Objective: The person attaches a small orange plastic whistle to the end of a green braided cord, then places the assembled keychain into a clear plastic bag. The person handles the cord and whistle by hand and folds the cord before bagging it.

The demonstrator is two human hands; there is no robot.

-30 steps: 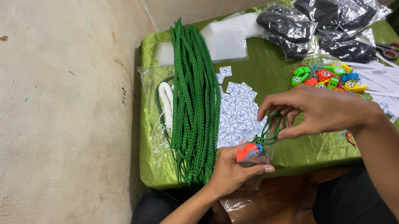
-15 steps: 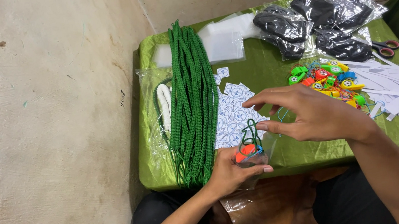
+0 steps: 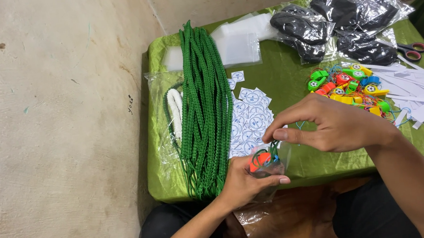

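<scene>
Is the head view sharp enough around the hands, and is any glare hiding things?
Head view: evenly lit, soft shadows; right hand and left hand sharp; small orange toy in clear plastic bag partly hidden by fingers; glare on crinkled clear bags of black items.

Single head-worn view, looking steeply down and forward from above seated person's lap. Green-covered surface (image 3: 294, 78) fills upper frame, both hands close at centre, concrete floor (image 3: 45, 141) left, wall base along top edge.
</scene>
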